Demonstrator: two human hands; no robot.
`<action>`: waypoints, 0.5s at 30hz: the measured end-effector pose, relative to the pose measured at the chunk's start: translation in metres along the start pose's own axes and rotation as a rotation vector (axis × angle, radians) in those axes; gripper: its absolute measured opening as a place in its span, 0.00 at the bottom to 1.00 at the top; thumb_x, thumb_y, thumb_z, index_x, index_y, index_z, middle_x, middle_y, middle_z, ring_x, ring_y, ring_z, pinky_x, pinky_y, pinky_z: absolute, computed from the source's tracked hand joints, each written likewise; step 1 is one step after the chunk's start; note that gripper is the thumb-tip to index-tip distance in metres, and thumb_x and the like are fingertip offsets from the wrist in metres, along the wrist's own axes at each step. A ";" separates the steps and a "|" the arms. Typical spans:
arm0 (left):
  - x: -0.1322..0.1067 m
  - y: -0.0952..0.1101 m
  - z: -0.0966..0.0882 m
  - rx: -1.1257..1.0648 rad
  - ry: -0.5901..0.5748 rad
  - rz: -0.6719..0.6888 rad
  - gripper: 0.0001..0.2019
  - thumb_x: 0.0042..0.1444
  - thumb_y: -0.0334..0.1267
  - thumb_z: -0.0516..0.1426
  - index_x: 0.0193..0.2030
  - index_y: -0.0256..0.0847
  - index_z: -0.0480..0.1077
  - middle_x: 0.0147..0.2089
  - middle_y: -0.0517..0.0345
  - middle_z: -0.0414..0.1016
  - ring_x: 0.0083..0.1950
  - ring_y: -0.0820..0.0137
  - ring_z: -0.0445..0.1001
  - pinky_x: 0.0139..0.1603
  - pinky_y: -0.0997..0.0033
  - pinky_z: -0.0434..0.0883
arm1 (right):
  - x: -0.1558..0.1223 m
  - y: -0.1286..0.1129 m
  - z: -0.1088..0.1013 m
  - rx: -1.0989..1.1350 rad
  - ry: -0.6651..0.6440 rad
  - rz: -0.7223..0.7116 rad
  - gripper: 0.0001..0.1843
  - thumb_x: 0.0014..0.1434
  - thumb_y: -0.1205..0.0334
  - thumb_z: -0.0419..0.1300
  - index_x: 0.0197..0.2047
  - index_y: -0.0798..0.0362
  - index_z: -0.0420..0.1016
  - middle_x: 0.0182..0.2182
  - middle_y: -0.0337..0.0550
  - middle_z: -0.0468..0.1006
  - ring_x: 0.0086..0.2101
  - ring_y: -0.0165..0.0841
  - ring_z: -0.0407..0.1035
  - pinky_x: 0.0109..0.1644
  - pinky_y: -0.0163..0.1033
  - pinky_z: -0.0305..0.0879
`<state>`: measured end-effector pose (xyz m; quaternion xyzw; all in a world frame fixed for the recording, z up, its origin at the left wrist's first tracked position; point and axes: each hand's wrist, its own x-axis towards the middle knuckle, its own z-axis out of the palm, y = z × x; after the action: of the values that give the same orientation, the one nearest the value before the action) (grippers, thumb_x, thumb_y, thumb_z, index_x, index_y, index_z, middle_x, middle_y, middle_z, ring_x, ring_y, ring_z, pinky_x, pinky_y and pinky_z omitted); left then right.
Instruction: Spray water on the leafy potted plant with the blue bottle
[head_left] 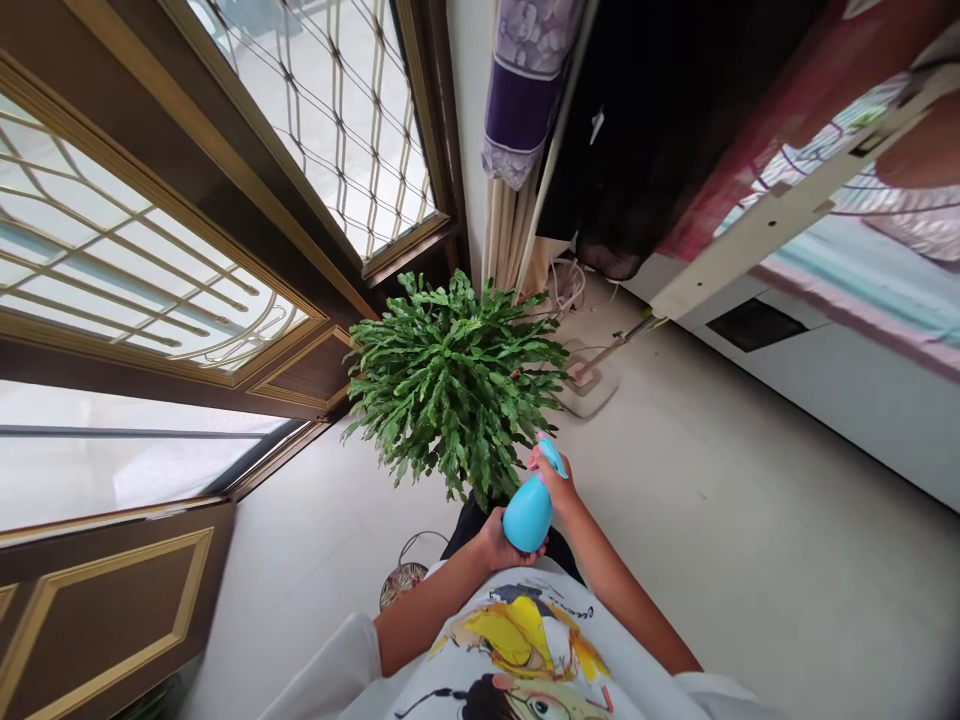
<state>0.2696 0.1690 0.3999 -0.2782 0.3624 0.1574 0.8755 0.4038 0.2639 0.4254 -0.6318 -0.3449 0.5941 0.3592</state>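
Both hands point(559, 487) hold the blue spray bottle point(528, 516), its underside hidden by the left hand point(496, 538)

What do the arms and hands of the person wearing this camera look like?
The left hand and right hand are bare, without gloves, and no watch or bracelet shows. The forearms are uncovered below loose, short white fabric sleeves. These belong to a white shirt with a colourful cartoon print including yellow and black.

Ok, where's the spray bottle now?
In the head view, the blue spray bottle is below and right of centre, left hand at its base, right hand at its top, in front of the green plant.
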 end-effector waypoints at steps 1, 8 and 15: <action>0.004 -0.006 -0.002 0.016 0.000 -0.004 0.29 0.53 0.51 0.47 0.56 0.35 0.65 0.41 0.36 0.73 0.36 0.51 0.75 0.27 0.64 0.66 | -0.004 0.006 -0.006 0.020 0.022 0.003 0.19 0.50 0.43 0.63 0.24 0.50 0.72 0.25 0.41 0.76 0.30 0.35 0.70 0.34 0.38 0.63; 0.030 -0.056 -0.015 0.189 0.099 0.065 0.29 0.54 0.56 0.47 0.51 0.33 0.66 0.35 0.44 0.72 0.31 0.58 0.74 0.26 0.68 0.63 | -0.046 0.049 -0.055 0.153 0.071 -0.029 0.16 0.47 0.45 0.66 0.30 0.50 0.78 0.36 0.43 0.82 0.43 0.39 0.75 0.50 0.42 0.67; 0.049 -0.135 -0.037 0.367 0.125 0.127 0.30 0.59 0.56 0.41 0.46 0.31 0.70 0.32 0.42 0.73 0.29 0.59 0.73 0.24 0.67 0.64 | -0.123 0.102 -0.099 0.256 0.081 -0.065 0.17 0.49 0.48 0.67 0.38 0.50 0.79 0.41 0.45 0.83 0.46 0.41 0.76 0.53 0.46 0.69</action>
<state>0.3474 0.0425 0.3935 -0.0996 0.4556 0.1262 0.8755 0.4968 0.1020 0.4032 -0.5928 -0.2716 0.5953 0.4695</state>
